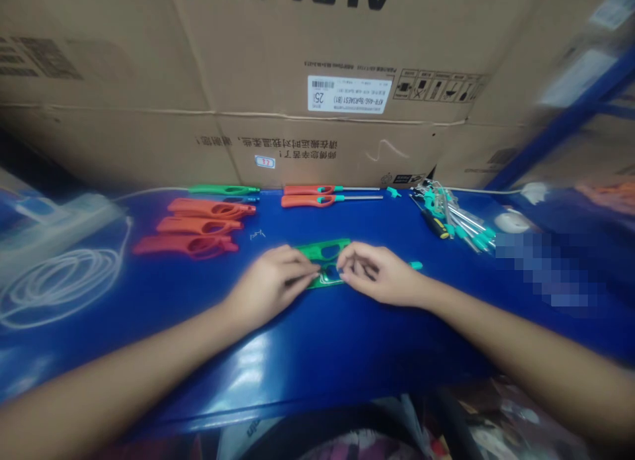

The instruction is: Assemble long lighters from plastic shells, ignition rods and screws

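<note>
Two green lighter casing halves lie on the blue table in front of me. The upper green casing half (310, 251) rests just beyond my fingertips, and the lower green casing half (327, 282) sits between my hands with a thin pale wire on it. Thumb and fingers of my left hand (278, 278) are pinched on the lower half's left part. At its right end, the fingers of my right hand (374, 275) are curled together; whatever they hold is hidden. A small teal part (415, 265) shows just beyond my right hand.
Several orange and red lighter casings (203, 225) lie left, with a green casing (223, 190) behind. Two orange lighters with metal tubes (310, 200) lie at the back. Metal tubes with teal ends (461, 222) and a screwdriver (436, 225) are right. A cardboard box (238, 142) stands behind.
</note>
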Motion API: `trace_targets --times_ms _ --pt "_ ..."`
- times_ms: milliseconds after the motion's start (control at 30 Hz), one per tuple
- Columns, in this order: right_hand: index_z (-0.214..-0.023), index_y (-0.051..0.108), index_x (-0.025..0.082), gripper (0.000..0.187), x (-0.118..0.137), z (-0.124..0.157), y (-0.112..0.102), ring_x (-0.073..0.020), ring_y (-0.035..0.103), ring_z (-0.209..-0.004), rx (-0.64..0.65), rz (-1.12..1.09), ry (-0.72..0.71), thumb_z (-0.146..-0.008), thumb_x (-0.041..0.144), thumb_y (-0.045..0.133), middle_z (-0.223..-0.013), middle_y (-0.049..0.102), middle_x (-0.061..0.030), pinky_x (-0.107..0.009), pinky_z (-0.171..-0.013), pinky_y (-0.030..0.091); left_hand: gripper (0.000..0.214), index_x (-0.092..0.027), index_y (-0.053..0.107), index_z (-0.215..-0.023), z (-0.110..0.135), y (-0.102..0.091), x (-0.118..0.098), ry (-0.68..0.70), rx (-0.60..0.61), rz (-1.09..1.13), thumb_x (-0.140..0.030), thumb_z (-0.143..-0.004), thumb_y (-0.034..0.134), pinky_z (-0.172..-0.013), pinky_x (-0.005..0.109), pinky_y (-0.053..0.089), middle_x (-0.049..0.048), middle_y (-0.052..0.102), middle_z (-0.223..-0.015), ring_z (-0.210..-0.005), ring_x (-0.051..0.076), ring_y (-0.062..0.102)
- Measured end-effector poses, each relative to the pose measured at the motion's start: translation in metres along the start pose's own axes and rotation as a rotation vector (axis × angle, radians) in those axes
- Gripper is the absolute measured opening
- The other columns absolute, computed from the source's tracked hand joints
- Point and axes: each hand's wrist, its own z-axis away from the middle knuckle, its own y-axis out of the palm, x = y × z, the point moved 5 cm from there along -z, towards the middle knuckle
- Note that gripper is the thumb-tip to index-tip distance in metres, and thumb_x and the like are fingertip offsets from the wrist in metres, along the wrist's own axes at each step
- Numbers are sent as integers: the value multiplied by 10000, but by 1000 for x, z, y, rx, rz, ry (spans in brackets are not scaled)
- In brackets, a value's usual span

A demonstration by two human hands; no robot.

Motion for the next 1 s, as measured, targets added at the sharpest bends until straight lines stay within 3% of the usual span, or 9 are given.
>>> trace_targets --times_ms 267,733,1000 --pt "-905 678 161 75 -1 -2 4 -63 405 -522 -47 79 -27 -893 190 610 -637 513 53 -188 -507 331 163 -176 788 -997 -1 3 -4 -28 15 -47 -227 -953 640 -762 346 502 62 753 -932 -814 191 638" --pt "-896 693 157 69 -2 1 2 -56 443 -528 -72 131 -85 -881 172 627 -715 571 28 -183 -529 366 262 -211 771 -1035 3 -3 -21 28 195 -305 -290 -1020 522 -759 362 441 38 754 -1029 -912 211 650" --pt "-890 681 159 45 5 3 -1 -55 448 -521 -86 219 -148 -881 158 637 -726 564 28 -195 -543 375 333 -177 687 -1269 7 -2 -29 -51 319 -348 -300 -992 546 -820 399 485 100 677 -1079 -964 259 607"
